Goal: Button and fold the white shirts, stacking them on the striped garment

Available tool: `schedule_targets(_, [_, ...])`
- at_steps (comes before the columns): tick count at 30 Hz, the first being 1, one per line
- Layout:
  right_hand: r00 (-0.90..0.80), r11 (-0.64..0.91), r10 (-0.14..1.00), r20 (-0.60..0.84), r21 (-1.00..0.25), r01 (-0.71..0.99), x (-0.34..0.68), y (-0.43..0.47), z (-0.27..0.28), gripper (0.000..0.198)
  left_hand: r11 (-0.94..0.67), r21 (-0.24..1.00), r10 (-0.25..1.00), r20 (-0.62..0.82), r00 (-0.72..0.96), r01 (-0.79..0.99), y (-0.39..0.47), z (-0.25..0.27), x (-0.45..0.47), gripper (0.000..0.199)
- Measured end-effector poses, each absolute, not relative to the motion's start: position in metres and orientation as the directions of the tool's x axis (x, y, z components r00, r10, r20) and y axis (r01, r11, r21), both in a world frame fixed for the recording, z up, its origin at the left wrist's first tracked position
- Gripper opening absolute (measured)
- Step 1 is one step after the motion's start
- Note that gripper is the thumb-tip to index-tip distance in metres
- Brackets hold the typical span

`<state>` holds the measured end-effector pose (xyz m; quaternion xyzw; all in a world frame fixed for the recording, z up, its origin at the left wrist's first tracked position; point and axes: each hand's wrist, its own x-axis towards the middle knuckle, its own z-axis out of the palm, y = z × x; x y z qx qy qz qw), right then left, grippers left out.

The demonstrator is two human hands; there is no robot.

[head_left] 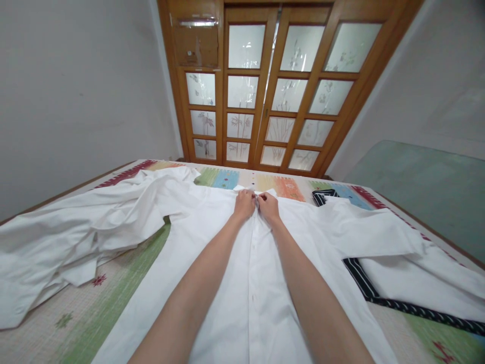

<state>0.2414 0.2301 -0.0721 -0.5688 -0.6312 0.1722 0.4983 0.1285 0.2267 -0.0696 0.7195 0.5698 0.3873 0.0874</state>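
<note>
A white button-up shirt [212, 303] lies spread out, front side up, with its collar at the far end and its placket running toward me. Both of my hands meet at the top of the placket, just below the collar. My left hand [245, 203] pinches the shirt's edge there, fingers closed. Right beside it, my right hand [268, 206] pinches the facing edge with bent fingers. The small spot between my fingertips is too hidden to make out a button. Lower down, the placket looks lined up along the middle.
A patterned cloth [125, 273] covers the bed or table under the shirt. More white garments [76, 237] lie crumpled at the left. A white piece with black striped trim [424, 283] lies at the right. Wooden glazed doors [242, 91] and a pale green board [428, 197] stand beyond.
</note>
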Motion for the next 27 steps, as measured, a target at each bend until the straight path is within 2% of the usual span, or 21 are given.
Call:
schedule_targets(11, [0.107,0.34,0.886,0.45,-0.79,0.509,0.2422,0.2277,-0.0711,0.017,-0.352,0.672,0.883,0.469,-0.006,0.652,0.2236,-0.0643,0.1267,0.019])
schedule_targets(27, [0.091,0.313,0.924,0.371,-0.872,0.377,0.2435,0.2317,-0.0728,0.021,-0.398,0.744,0.874,0.486,-0.026,0.537,0.2209,-0.0606,0.1242,0.017])
